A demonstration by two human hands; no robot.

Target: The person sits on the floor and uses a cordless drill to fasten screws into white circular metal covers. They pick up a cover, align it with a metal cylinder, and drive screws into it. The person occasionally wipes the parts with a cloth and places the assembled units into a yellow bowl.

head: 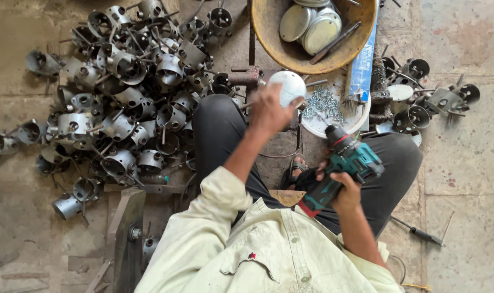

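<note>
A person sits on the floor [464, 163] with the left hand [268, 111] stretched forward, fingers curled around a white domed cap [288, 87] held just above a white dish of small screws [325, 106]. The right hand [345, 190] is wrapped tight around the grip of a teal and black cordless drill [344, 165], whose chuck points up toward the dish. Judging by the layout, much has been put together: a large heap of grey metal cylindrical housings [122, 103] lies to the left, while only a handful of similar housings [420, 106] rest to the right, and whether those are finished or waiting cannot be told. A yellow basin [274, 40] ahead holds several round metal lids [312, 24], so parts appear to remain. The only package is a long blue carton [362, 68] lying on edge between basin and dish; its print is too small to read. A screwdriver [418, 232] lies on the floor, right.
</note>
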